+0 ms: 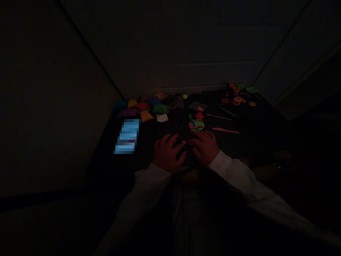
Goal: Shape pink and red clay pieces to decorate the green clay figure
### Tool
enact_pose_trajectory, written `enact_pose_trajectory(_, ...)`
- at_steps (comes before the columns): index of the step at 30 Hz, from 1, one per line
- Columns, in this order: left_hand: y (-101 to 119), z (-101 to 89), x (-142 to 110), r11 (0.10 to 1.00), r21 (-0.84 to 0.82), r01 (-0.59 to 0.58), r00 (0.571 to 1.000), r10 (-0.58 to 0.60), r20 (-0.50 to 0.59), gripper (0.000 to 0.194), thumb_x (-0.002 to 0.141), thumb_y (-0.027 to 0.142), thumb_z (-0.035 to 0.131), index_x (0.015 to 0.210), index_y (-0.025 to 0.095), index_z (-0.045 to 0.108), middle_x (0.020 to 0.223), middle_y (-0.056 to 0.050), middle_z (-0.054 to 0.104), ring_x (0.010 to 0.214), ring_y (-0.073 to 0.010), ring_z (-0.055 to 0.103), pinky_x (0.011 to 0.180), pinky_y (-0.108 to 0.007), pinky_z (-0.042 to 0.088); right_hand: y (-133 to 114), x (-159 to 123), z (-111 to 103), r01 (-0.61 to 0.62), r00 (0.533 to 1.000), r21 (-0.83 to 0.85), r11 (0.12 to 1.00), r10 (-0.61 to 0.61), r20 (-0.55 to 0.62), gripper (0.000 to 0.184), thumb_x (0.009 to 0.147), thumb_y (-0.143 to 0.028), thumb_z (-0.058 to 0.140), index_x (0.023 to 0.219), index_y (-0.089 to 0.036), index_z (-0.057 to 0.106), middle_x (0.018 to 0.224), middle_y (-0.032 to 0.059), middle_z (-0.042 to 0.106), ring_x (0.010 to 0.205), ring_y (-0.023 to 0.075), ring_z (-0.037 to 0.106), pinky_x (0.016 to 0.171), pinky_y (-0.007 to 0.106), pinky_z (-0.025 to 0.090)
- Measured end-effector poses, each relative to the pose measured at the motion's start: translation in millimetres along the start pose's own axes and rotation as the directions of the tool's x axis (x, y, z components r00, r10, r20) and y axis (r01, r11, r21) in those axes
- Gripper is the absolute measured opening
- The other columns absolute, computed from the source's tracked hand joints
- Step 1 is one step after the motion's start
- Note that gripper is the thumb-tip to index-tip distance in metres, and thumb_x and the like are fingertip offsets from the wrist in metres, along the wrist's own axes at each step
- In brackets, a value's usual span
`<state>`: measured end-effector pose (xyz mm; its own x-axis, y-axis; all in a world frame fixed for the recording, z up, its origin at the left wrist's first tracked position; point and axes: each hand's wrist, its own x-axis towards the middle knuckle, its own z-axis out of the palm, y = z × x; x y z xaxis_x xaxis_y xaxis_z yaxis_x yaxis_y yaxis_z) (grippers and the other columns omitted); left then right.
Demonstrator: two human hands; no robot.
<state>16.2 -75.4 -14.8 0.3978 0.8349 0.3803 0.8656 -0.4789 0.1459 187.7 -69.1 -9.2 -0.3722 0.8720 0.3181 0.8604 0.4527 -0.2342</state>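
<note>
In dim light my left hand (168,155) lies palm down near the table's front edge, fingers spread apart. My right hand (205,148) rests beside it, its fingers slightly bent and apart. A narrow gap separates the two hands, and I cannot make out whether a small bit sits at the fingertips there. Just beyond my right fingers is a green clay base (196,125) carrying a small red-capped mushroom house (199,116) and a green cone. To its right lie a pink clay knife (226,131) and a thin pink stick tool (219,117).
A lit phone (128,137), its screen blurred, lies on the left of the dark table (149,133). Several coloured clay packets (160,108) line the back left, with a white packet (162,117) in front. Several clay figures (236,94) stand back right. A wall rises behind.
</note>
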Motion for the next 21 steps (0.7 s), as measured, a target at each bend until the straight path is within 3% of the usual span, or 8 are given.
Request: enact_pose_trajectory(21, 4.5, -0.8, 1.1, 1.000, 0.008, 0.028, 0.999, -0.028, 0.033, 0.041, 0.073, 0.047, 0.046, 0.107, 0.027, 0.054, 0.127, -0.007, 0.041, 0.116, -0.0320, 0.029, 0.086, -0.050, 0.025, 3.5, -0.4, 0.2, -0.074, 0.992, 0.108, 0.991, 0.084, -0.094, 0.025, 0.075, -0.022, 0.043, 0.094, -0.022, 0.059, 0.122, 0.0023, 0.045, 0.109, 0.0186, 0.037, 0.093, 0.036, 0.021)
